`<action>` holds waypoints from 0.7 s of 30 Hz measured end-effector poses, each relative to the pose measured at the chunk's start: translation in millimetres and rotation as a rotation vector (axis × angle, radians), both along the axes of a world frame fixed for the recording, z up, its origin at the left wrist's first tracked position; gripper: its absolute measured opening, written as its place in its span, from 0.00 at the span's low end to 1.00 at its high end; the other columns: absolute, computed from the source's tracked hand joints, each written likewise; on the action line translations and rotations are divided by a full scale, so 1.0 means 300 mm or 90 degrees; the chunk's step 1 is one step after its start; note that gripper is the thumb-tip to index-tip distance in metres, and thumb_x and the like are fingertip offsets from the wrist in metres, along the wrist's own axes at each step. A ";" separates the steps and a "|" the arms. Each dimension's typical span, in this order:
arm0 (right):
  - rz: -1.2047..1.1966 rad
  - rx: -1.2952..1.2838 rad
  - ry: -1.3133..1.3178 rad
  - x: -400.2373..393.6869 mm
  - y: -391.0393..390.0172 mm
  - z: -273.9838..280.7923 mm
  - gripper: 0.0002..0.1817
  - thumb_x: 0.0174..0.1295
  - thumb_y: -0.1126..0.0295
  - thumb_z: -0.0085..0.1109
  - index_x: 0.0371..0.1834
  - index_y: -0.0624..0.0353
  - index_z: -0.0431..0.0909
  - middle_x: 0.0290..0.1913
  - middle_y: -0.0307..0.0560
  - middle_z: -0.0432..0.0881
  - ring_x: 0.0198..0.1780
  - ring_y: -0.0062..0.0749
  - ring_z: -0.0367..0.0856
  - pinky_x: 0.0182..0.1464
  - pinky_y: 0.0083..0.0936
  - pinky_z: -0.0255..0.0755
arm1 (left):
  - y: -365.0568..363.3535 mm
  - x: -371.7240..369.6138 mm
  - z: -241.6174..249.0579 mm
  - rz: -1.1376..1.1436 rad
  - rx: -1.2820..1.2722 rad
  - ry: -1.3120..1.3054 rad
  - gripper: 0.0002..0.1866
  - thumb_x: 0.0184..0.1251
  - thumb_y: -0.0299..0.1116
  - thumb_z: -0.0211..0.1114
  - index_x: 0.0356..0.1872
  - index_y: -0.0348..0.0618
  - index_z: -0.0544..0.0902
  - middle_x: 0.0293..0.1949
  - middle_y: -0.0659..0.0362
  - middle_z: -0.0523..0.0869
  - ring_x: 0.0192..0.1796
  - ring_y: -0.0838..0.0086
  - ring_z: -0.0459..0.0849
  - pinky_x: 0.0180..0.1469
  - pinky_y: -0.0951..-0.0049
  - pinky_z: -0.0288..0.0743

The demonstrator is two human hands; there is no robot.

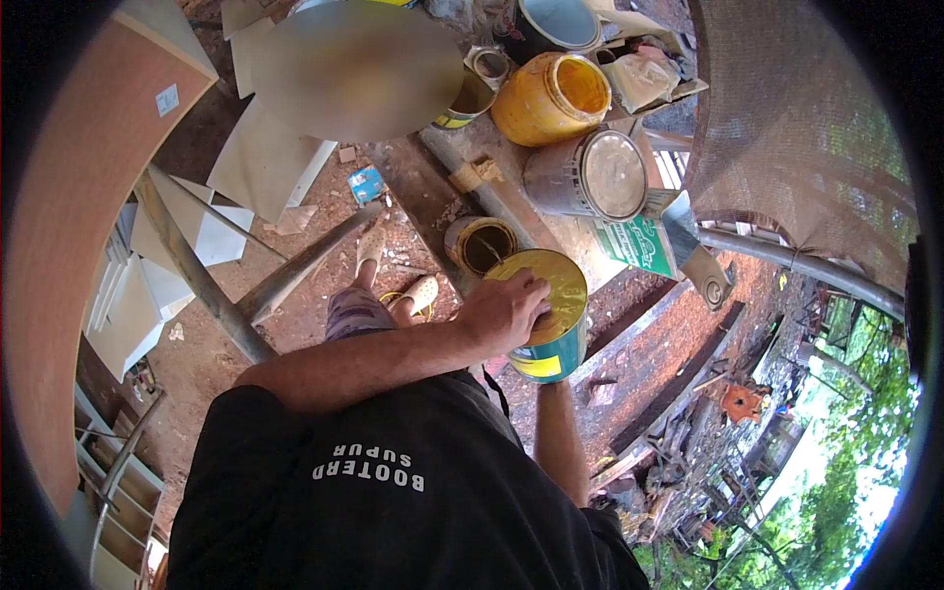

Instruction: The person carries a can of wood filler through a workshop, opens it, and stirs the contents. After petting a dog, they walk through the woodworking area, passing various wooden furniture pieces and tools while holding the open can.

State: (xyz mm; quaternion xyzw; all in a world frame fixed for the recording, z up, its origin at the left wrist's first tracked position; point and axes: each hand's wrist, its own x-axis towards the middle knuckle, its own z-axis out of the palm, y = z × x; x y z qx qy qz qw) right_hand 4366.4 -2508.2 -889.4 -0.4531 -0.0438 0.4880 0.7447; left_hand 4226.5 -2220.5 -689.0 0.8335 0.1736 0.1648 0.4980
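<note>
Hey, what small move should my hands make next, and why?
Perhaps steady the teal can from below before shifting the left hand: that hand lies across its gold top, the right forearm ends at its base, and an open can sits close by.

Black short-sleeved tee (393,531), with chunky white caps lettering (369,468) across the chest. Looks like BOOTERD with SUPUR as the second line, upside down from up here. Forearms (393,362) and left hand (503,313) are bare. Shorts (354,313) are some purplish-and-pale print, can't make out the pattern tbh. Cream clogs (423,292) with little holes on the feet.
</note>
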 end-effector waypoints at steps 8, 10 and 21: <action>-0.072 0.063 0.129 0.000 0.008 0.007 0.35 0.83 0.45 0.33 0.86 0.50 0.48 0.86 0.47 0.54 0.83 0.40 0.55 0.85 0.42 0.45 | -0.001 -0.001 -0.003 -0.004 -0.005 0.008 0.12 0.70 0.35 0.70 0.45 0.40 0.79 0.39 0.52 0.82 0.36 0.54 0.88 0.36 0.55 0.82; -0.075 0.077 0.142 0.000 0.010 0.009 0.35 0.83 0.45 0.33 0.86 0.50 0.48 0.86 0.47 0.54 0.83 0.41 0.55 0.85 0.42 0.45 | -0.002 -0.001 -0.004 -0.002 -0.004 0.007 0.11 0.71 0.35 0.70 0.45 0.41 0.79 0.40 0.52 0.82 0.36 0.54 0.88 0.36 0.55 0.82; 0.031 0.001 -0.082 0.025 -0.046 -0.061 0.36 0.83 0.45 0.35 0.86 0.50 0.48 0.85 0.45 0.55 0.83 0.39 0.55 0.85 0.39 0.46 | 0.002 -0.002 0.002 0.002 -0.002 -0.001 0.11 0.70 0.35 0.70 0.44 0.40 0.80 0.39 0.51 0.82 0.36 0.54 0.88 0.35 0.55 0.82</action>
